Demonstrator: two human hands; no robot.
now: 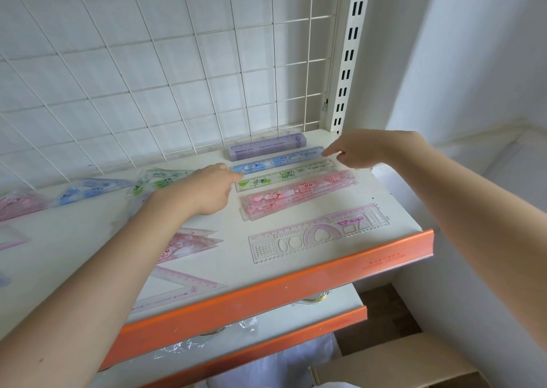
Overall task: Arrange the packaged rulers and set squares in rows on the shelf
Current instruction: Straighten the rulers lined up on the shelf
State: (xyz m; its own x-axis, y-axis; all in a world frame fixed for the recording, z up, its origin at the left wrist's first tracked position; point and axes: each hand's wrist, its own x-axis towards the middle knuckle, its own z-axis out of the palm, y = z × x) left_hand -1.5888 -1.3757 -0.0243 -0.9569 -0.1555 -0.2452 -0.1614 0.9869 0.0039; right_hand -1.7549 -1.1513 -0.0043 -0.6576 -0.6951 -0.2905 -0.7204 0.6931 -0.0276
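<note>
On the white shelf [381,207], packaged rulers lie in rows at the right: a purple ruler box [266,149] at the back, then a blue ruler [278,161], a green ruler [284,176], a pink ruler pack [299,193] and a clear pink stencil ruler [319,233] at the front. My left hand [211,190] touches the left ends of the blue and green rulers. My right hand [355,151] pinches their right ends. Set squares lie to the left: green [159,180], blue [91,189], pink [17,204], and pink ones [189,244] under my left forearm.
A white wire grid [177,76] backs the shelf, with a slotted upright [349,56] at its right. The shelf's front edge is an orange strip [296,293]. A lower shelf [266,328] holds plastic wrappers. Cardboard boxes [399,358] stand at the bottom right.
</note>
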